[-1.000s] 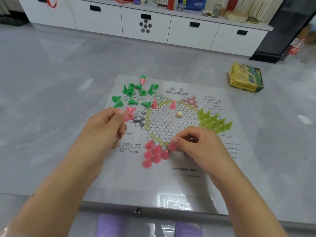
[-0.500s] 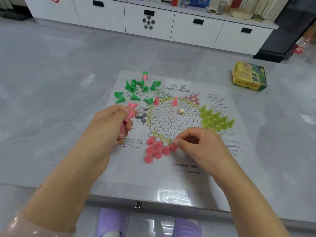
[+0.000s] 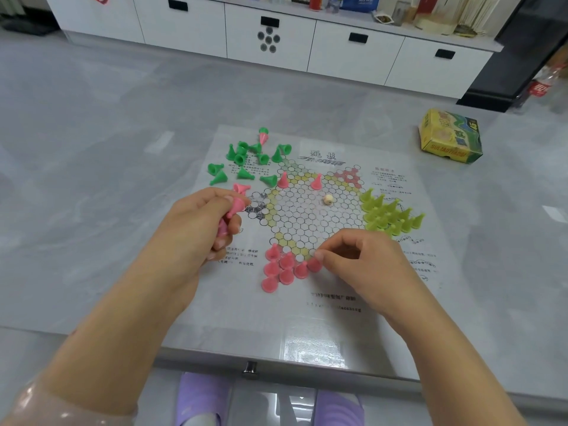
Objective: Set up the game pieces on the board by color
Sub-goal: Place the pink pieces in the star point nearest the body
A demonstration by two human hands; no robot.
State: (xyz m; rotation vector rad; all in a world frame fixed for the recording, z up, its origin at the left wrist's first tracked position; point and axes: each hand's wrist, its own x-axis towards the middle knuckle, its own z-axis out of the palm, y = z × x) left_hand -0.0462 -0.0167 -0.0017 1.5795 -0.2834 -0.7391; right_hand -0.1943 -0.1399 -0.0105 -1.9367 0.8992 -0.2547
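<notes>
A paper game board (image 3: 310, 216) with a hexagon grid lies on the grey table. My left hand (image 3: 196, 229) grips a few pink cone pieces (image 3: 233, 210) at the board's left edge. My right hand (image 3: 359, 262) pinches one pink piece (image 3: 314, 264) at the right end of the pink cluster (image 3: 281, 269) on the board's near corner. Several green pieces (image 3: 246, 161) lie scattered at the far left, some tipped over. Yellow-green pieces (image 3: 388, 215) stand grouped at the right. Two pink pieces (image 3: 316, 182) stand on the far part of the grid, and another pink piece (image 3: 263, 136) lies among the green ones.
A small cream bead (image 3: 328, 199) sits near the grid's centre. A yellow-green cardboard box (image 3: 450, 136) rests on the table at the far right. White cabinets (image 3: 307, 41) line the back wall. The table's near edge (image 3: 276, 364) is close to my body.
My right hand has set its pink piece lower, against the right end of the pink cluster. My left hand has stayed in place with its pink pieces.
</notes>
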